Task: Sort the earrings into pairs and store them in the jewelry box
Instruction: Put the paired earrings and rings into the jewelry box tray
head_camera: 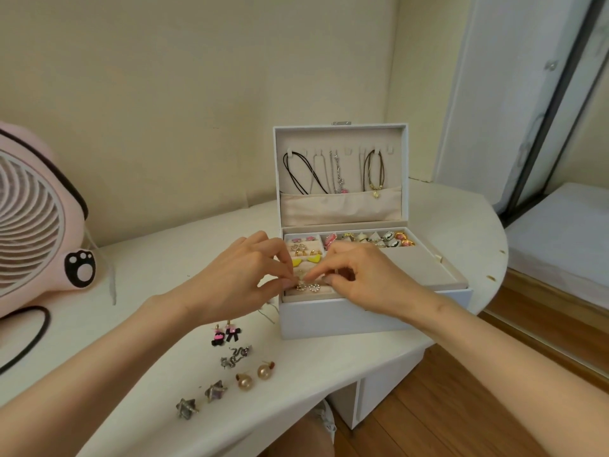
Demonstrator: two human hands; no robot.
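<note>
The white jewelry box (pixel 372 316) stands open on the table, with necklaces hanging inside its lid. My left hand (pixel 244 275) and my right hand (pixel 359 275) meet over the box's front left compartment. Each pinches one of a pair of sparkling flower earrings (pixel 309 286) low in that slot. Yellow earrings (pixel 306 259), gold ones and pink ones fill the slots behind. On the table in front lie paired earrings: pink-and-black bows (pixel 226 334), silver dragons (pixel 235 356), pearl studs (pixel 255 376) and grey stars (pixel 201 399).
A pink fan (pixel 36 225) with a paw print stands at the left, a black cord (pixel 29 341) beside it. The white table (pixel 461 209) curves off to the right, with wooden floor and a low white mattress beyond. A wall rises behind the box.
</note>
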